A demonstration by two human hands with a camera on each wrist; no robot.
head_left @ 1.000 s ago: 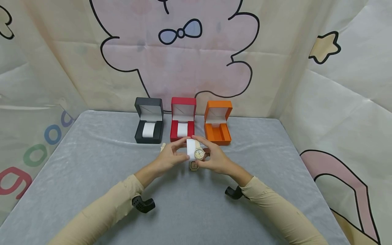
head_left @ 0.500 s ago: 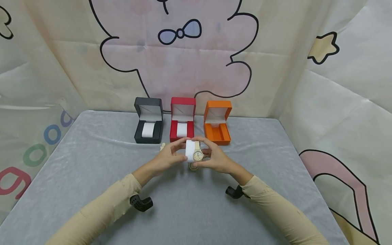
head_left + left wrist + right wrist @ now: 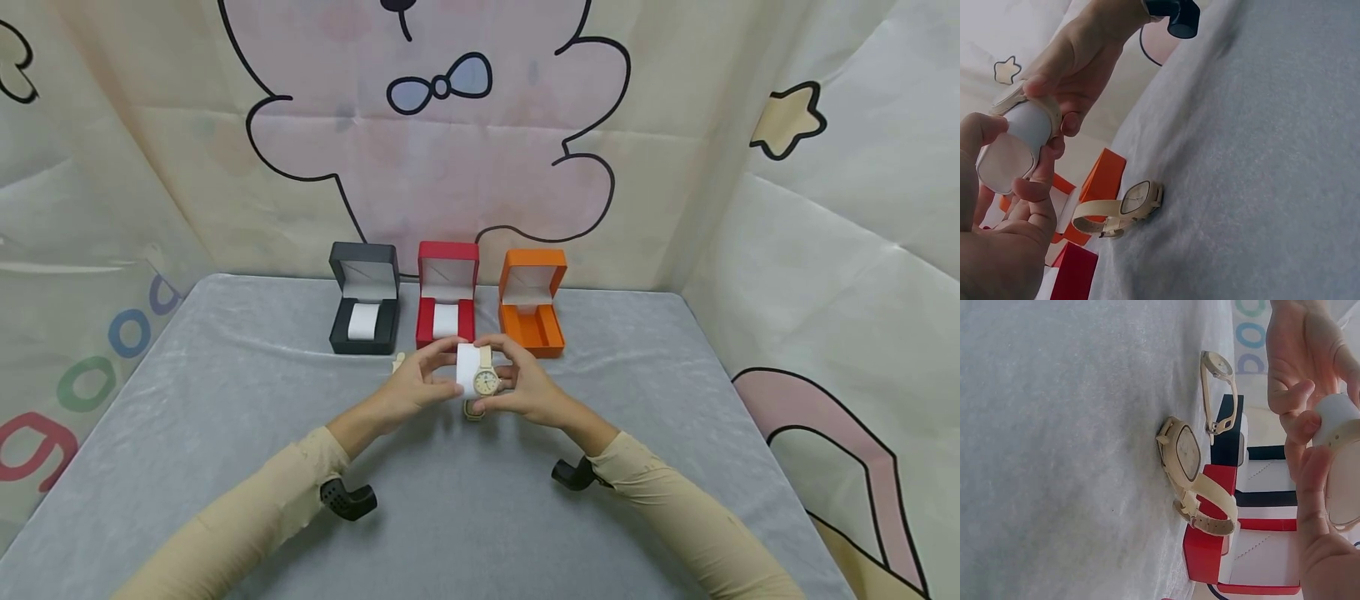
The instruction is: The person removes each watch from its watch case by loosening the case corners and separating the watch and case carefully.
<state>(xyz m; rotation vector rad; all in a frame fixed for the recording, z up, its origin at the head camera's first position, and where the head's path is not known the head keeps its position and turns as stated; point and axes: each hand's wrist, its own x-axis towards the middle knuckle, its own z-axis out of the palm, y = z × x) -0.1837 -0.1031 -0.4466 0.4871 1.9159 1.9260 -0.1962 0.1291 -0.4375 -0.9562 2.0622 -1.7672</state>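
Above the table, my left hand grips the left end of a white watch pillow. A cream-strapped round watch goes round the pillow's right part, dial toward me. Fingers and thumb of my right hand are curled about the watch and that end of the pillow. Just below, partly covered in the head view, a cream watch with a squarish dial rests on the table, its strap in a loop. Another cream watch lies on its side beyond it, mostly behind my left hand in the head view.
Three lidded watch boxes stand raised open at the back: a black box and a red box, each with a white pillow inside, and an orange box with no pillow. Grey cloth covers the table; printed curtains surround it.
The pillow and round watch have dipped slightly, and the squarish-dial watch behind them is more covered. Both hands keep their grip with only small shifts.
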